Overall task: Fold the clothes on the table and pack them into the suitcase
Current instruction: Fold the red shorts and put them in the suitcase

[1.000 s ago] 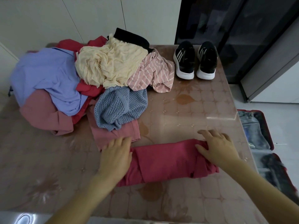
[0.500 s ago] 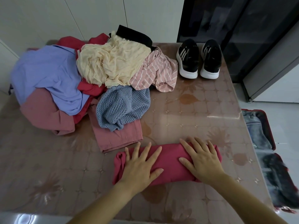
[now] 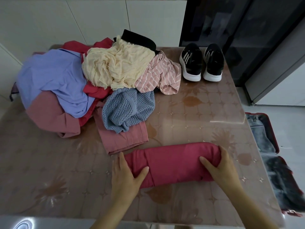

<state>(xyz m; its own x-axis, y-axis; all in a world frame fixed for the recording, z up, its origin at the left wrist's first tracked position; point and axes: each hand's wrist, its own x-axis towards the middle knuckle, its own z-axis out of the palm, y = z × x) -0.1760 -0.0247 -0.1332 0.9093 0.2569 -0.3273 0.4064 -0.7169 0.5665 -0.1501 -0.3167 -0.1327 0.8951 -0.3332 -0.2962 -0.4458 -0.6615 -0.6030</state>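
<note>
Pinkish, glossy and flower-patterned, the tabletop (image 3: 206,113) fills most of the head view. The pile of clothes (image 3: 85,90) covers its far left part, unfolded: a lilac shirt (image 3: 54,76), a cream garment (image 3: 118,65), a striped pink piece (image 3: 158,75), a blue knit top (image 3: 127,109) and, nearest, a flat pink piece (image 3: 125,141) whose hem lies just beside the roll's left end.

The suitcase (image 3: 275,138) lies open on the floor (image 3: 293,129) off the right edge, red-rimmed, with blue and dark cloth inside.

The red roll (image 3: 178,162), a garment folded into a thick bundle, lies on the near half of the tabletop, right of centre. Its long axis runs left to right, roughly along the near edge, with the right end slightly farther away and pointing toward the suitcase side.

Both ends are held. Left hand (image 3: 127,176): grip closed on the left end, thumb pressed on top, fingers round the end. Right hand (image 3: 221,167): grip closed on the right end, thumb on top, fingers curled over the far side.

Bare surface shows between the roll and the shoes (image 3: 191,61), between the right hand and the right edge, and in front of the roll up to the near edge. The shoes, black with white soles, stand at the far right corner, toes toward the viewer, just beside the striped pink piece.
</note>
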